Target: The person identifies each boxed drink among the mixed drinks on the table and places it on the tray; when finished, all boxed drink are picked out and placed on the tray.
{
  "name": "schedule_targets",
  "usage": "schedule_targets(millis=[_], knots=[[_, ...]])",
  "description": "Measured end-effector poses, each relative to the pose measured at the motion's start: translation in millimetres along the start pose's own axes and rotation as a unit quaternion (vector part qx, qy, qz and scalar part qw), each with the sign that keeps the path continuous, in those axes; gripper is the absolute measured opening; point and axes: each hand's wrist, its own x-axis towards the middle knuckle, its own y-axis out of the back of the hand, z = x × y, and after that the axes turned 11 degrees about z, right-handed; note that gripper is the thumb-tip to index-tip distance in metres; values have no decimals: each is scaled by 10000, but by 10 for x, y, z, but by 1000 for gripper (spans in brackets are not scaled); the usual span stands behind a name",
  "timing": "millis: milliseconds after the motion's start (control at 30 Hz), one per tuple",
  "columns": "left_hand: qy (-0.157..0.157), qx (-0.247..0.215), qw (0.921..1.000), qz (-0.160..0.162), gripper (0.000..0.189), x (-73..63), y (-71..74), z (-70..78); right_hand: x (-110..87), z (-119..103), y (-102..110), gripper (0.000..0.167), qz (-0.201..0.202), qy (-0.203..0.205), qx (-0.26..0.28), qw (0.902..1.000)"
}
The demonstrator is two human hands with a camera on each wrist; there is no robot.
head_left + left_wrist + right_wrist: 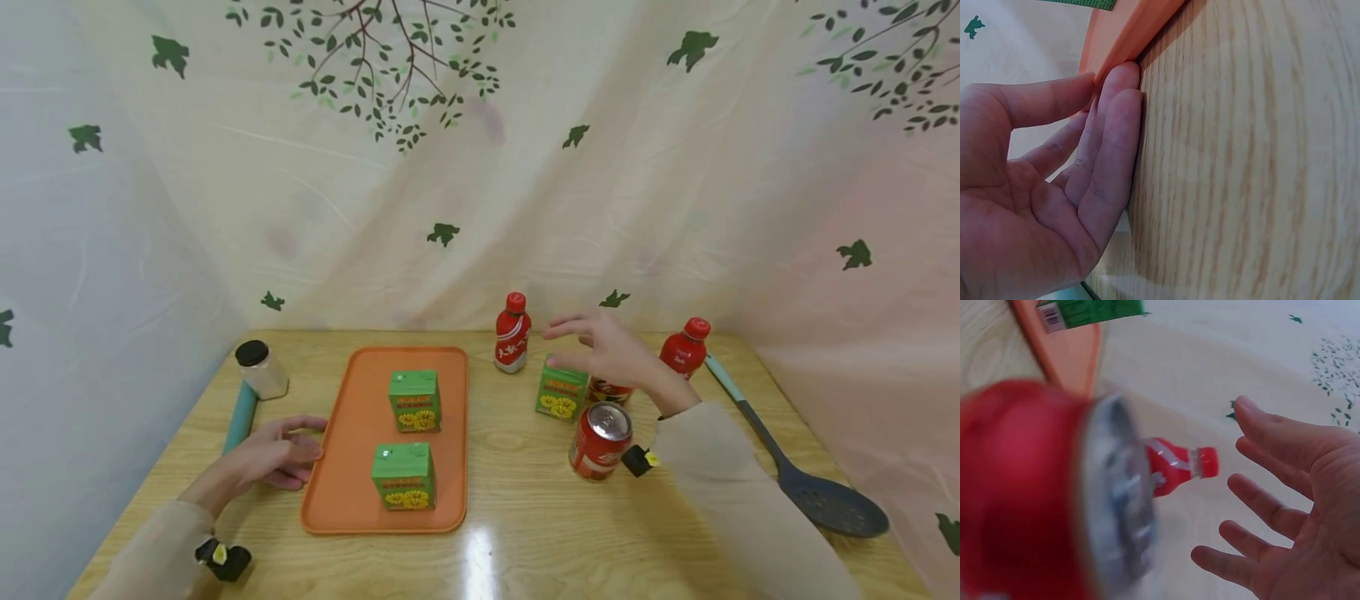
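Note:
My left hand (pixel 273 454) is at the left rim of an orange tray (pixel 333 492). In the left wrist view, thumb and fingers (pixel 1124 125) come together at the tray's edge and hold it, low against the table. Two green juice cartons (pixel 415 402) (pixel 405 477) with yellow flowers stand on the tray. My right hand (pixel 607 354) hovers over a third green carton (pixel 561 396), its fingers spread and holding nothing. A red soda can (pixel 596 446) stands in front of that carton, below the right wrist; another can (pixel 609 392) is partly hidden behind the hand.
A red bottle (pixel 513 333) stands at the back centre, another red bottle (pixel 684 350) beyond the right forearm. At right lies a slotted turner (pixel 825 500) with a teal handle. A black-lidded jar (pixel 262 371) and a teal cylinder (pixel 242 417) are at left. A curtain (pixel 480 192) hangs behind.

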Motion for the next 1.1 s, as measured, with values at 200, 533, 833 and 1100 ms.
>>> schedule_targets(millis=[200,533,833,1100], knots=[[-35,-21,10000,-11,67,-17,-1,12,-110,155,-48,38,-204,141,-229,9994],[2,-3,10000,49,65,-14,-10,5,-162,237,-69,40,-598,351,-976,9928],[-12,-22,10000,56,67,-24,-21,22,-159,248,-122,37,-645,488,-1274,9885],[35,19,9999,119,66,-23,-22,25,-158,280,-151,28,-588,390,-1280,9893]])
